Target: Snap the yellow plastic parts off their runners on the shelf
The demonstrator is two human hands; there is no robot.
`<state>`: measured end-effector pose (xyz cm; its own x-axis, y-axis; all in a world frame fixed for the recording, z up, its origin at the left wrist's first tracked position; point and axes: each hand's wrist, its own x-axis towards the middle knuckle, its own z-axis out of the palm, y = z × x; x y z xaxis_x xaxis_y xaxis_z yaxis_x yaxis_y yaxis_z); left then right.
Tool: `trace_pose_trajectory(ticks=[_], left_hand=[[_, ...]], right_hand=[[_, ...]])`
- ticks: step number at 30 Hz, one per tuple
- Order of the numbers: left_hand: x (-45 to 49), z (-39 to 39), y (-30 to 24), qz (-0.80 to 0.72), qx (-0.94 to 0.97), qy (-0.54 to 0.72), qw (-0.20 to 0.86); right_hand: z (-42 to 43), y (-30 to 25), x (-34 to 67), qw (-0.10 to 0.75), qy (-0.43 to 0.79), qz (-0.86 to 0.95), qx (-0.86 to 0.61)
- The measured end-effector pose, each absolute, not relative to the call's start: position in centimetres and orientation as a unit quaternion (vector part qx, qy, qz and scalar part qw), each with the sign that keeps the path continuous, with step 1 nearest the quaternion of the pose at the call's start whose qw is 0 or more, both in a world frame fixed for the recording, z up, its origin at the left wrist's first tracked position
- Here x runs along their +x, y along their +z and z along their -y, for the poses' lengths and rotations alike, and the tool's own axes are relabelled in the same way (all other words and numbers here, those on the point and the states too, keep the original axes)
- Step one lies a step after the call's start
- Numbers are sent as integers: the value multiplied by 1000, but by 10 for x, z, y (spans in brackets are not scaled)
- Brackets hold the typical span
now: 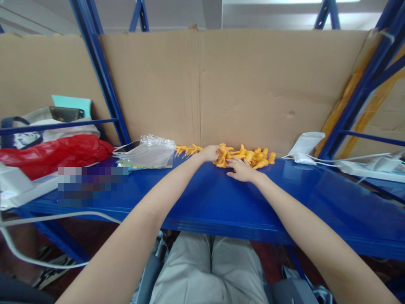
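Against the cardboard at the back of the blue table (pixel 215 198) lies a pile of small orange plastic figures (pixel 261 157). My left hand (pixel 210 153) is at the pile's left side, its fingers curled down around an orange figure (pixel 222 155); the fingertips are partly hidden. Just right of it, my right hand (pixel 243 170) rests low at the front of the pile, fingers stretched and thumb apart, touching the pieces. Left of my left hand, several orange pieces with little metal chains (pixel 189 150) lie in a row.
Clear plastic bags (pixel 148 154) lie left of the pieces. Farther left are a red plastic bag (pixel 60 154) and a white power strip (pixel 19 192). A white device with cables (pixel 305 147) stands at right. Blue posts (pixel 101 71) and a cardboard wall (pixel 253 88) bound the table.
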<state>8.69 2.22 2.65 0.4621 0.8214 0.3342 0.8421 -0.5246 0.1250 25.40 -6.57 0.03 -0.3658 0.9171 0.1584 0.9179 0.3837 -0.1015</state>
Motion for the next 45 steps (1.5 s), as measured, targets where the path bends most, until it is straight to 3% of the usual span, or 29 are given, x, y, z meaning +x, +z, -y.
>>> trace_pose_trajectory(ticks=[11, 16, 22, 26, 31, 35, 41, 45], left_hand=[[115, 9, 24, 499, -855, -128, 60], [109, 5, 19, 538, -812, -226, 26], [93, -10, 29, 531, -720, -446, -27], [87, -13, 43, 473, -667, -562, -126], [88, -1, 36, 356, -673, -603, -239], [79, 8, 10, 319, -713, -587, -212], [56, 9, -9, 339, -808, -482, -30], [53, 12, -9, 369, -832, -413, -24]], right_hand=[[63, -2, 255, 104, 0, 838, -536], [59, -7, 257, 128, -4, 838, -530], [43, -18, 262, 255, -2, 814, -522], [38, -20, 264, 330, -26, 801, -499], [42, -8, 266, 398, -110, 761, -501], [41, -6, 270, 390, -150, 776, -473], [42, -8, 275, 310, -171, 805, -476], [47, -4, 276, 305, -180, 788, -503]])
